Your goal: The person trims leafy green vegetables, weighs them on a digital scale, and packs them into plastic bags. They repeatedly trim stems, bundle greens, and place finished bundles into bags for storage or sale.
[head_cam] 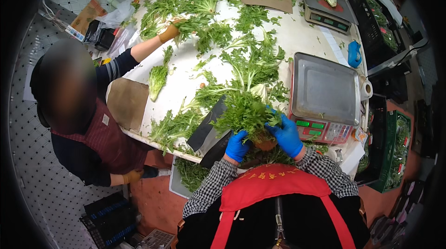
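Note:
A bunch of leafy frisée-like greens (244, 113) is between my hands near the front edge of the white table (177, 64). My left hand (238, 146), in a blue glove, touches the lower left leaves, its fingers partly hidden. My right hand (287, 135), gloved in blue as well, has thumb and fingers closed on leaves at the bunch's right side. Dark sheets (212, 123) lie just left of the bunch. Beyond it, loose greens (256, 64) spread across the table. A scale with a metal tray (325, 90) and lit green displays stands to the right.
A co-worker at the left reaches over the table with a gloved hand (169, 32). Other people's hands show at the far edge. A second scale (325, 8) bears a greens head. A blue tape dispenser (354, 54), paper roll (366, 90) and green crate (395, 151) are at right; a grey bin (176, 182) is below.

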{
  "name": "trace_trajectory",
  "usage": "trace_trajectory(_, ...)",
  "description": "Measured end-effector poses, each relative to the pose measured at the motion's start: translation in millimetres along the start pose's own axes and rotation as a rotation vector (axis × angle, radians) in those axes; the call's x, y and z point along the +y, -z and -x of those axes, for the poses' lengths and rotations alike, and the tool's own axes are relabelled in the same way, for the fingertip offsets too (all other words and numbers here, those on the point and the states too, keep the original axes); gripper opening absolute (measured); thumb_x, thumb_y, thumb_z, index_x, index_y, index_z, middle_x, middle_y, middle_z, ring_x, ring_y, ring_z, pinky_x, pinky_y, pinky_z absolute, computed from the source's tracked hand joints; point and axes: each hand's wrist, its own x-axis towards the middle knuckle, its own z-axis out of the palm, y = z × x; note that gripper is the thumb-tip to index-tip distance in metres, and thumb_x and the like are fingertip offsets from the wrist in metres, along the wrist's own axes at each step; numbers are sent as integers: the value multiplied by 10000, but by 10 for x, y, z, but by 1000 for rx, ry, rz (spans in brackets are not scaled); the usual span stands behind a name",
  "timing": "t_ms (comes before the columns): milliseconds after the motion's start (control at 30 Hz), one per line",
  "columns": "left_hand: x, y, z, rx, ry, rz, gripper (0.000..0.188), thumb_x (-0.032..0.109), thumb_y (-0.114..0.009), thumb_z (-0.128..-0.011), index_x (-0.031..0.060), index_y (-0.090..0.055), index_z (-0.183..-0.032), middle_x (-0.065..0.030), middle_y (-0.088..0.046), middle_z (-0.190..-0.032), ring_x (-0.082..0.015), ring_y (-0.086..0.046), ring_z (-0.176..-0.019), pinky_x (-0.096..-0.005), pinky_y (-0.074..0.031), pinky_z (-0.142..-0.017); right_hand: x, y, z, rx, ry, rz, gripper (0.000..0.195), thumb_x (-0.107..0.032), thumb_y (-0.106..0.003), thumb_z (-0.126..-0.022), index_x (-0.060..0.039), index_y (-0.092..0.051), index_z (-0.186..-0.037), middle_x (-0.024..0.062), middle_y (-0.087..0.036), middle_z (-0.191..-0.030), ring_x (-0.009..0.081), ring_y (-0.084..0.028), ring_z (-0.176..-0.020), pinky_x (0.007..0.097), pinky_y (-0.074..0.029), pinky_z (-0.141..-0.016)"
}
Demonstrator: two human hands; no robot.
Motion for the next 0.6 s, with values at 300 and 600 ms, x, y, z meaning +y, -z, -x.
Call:
trace_trajectory(300,125,-659,47,95,98,-71,469,267,-468,-1014,24,-415,-1411,-129,-520,-1365,-247,-533,-1224,-392,-458,-1022,-73,121,-107,112,107,159,320,-183,-673,-907,-3,-615,-1165,50,-664,-1039,103,-582,-942,261,-475,-840)
trace_trajectory(600,130,-682,56,57,153,-7,438,232,-421,-1035,27,-400,-1421,-125,-511,-1374,-233,-526,-1230,-376,-460,-1026,-227,298,-253,2,86,136,260,-96,-714,-841,-22,-665,-1085,52,-641,-1119,124,-573,-999,285,-475,-868)
